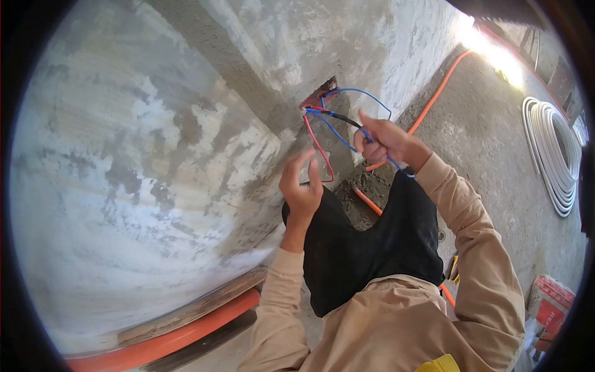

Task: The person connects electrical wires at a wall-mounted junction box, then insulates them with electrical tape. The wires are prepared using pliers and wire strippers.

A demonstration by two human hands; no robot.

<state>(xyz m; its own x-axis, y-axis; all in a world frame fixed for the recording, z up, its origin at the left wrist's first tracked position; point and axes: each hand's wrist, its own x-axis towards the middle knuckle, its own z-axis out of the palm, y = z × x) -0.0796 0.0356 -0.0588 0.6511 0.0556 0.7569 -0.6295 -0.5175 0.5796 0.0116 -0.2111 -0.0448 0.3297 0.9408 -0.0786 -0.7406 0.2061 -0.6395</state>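
A recessed reddish-brown electrical box point(321, 93) sits in the wall, with several wires coming out of it. My right hand point(383, 142) is closed around a blue wire point(367, 134), thumb raised. A black-wrapped stretch point(344, 118) runs from the box toward these fingers. Another blue wire point(362, 92) arches above the hand. From the box a red wire point(317, 141) hangs down and bends near my left hand point(302, 184). That hand is slightly blurred, its fingers apart, and I see nothing held in it.
A bare plastered wall point(155, 161) fills the left side. Orange conduit point(434, 96) runs along the floor, with a shorter piece point(368, 201) between my knees. At the right lie a coil of white tubing point(538, 146) and a red-and-white bag point(551, 304). Orange pipe point(186, 335) and boards lie lower left.
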